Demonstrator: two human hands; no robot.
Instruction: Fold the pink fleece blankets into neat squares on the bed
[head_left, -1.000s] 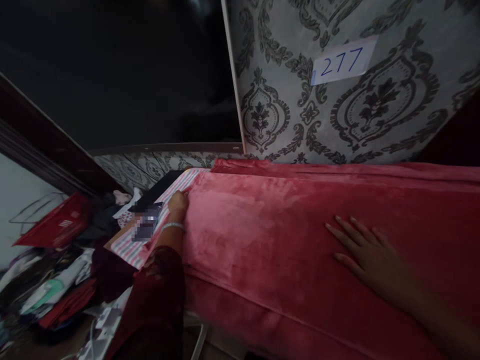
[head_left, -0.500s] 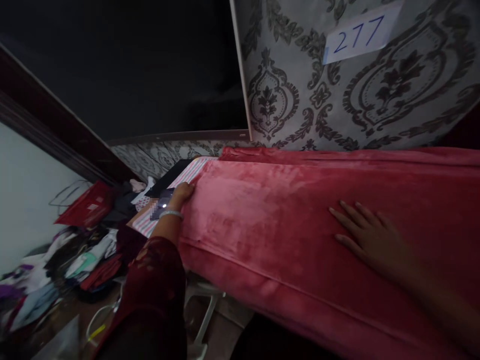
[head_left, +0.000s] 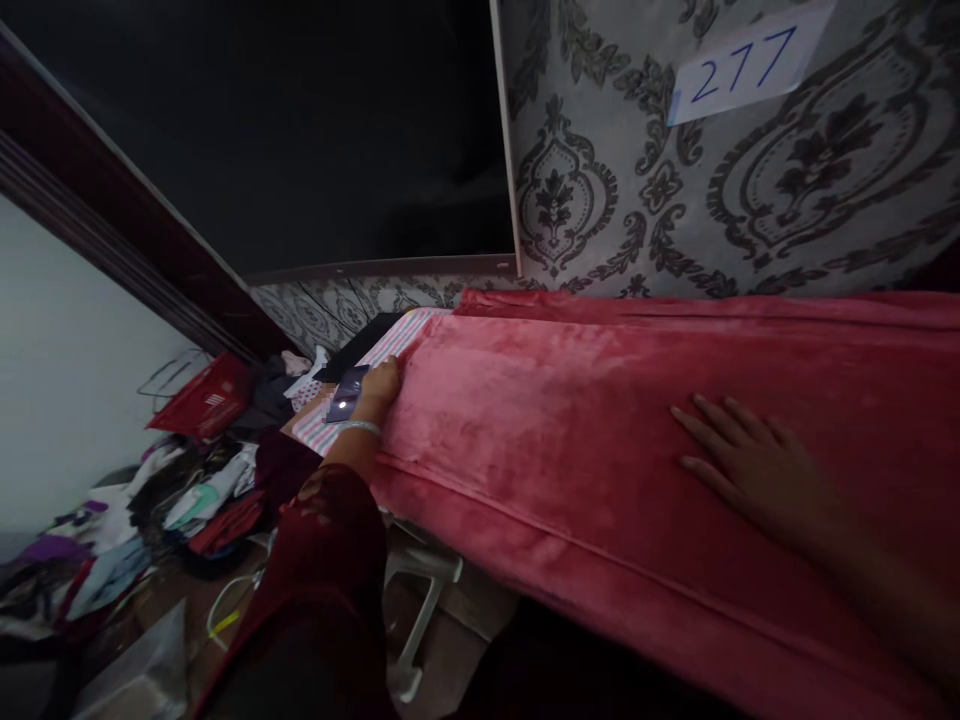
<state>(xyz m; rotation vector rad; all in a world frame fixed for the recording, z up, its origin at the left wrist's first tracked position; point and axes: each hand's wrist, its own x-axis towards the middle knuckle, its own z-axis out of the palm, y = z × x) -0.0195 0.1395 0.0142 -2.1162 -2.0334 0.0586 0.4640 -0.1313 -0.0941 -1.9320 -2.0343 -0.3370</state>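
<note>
A long red plush cloth (head_left: 540,420) lies spread across the table, folded in layers, with a seam along its near side. At its left end my left hand (head_left: 381,384) is closed on the cloth's edge, fingers curled and partly hidden. My right hand (head_left: 765,470) rests on the cloth's right part, palm down, fingers spread. A striped cloth (head_left: 397,338) shows from under the red one's left end. Beside my left hand, a dark phone-like object (head_left: 346,396) with a bright spot of light lies on the stripes.
Piled clothes (head_left: 217,500) cover the floor at left, near a red basket (head_left: 206,398) with wire handles. White table legs (head_left: 420,620) stand below the cloth. Behind are a large dark screen (head_left: 300,130) and a patterned wall with a paper sign (head_left: 750,65) reading 277.
The view has shifted slightly, so everything sits a little further right. Both hands keep their places on the red cloth.
</note>
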